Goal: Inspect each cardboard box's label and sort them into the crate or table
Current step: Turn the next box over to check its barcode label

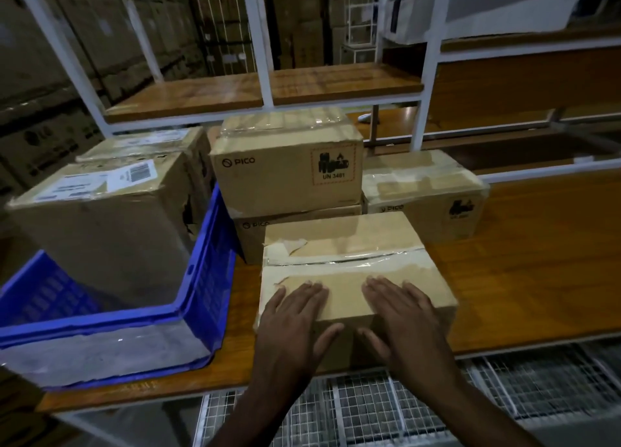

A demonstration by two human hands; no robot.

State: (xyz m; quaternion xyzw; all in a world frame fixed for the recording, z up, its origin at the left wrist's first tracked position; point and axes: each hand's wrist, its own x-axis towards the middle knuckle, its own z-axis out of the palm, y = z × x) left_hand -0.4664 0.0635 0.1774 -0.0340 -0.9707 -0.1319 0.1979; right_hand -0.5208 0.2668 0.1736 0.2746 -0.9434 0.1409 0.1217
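A taped cardboard box (349,248) lies on the wooden table (521,271) at its front edge. My left hand (295,315) and my right hand (400,315) both rest flat on the box's near top edge, fingers straight and thumbs down its front face. Behind it two PICO boxes (285,167) are stacked, and another PICO box (426,194) stands to their right. The blue crate (205,268) at the left holds a large box (100,224) with a white label on top, and a second box (148,144) sits behind it.
A white metal rack with a wooden shelf (262,90) stands behind the boxes. Wire mesh (437,399) lies below the table's front edge. Stacked cartons fill the dim background. The table's right part is bare wood.
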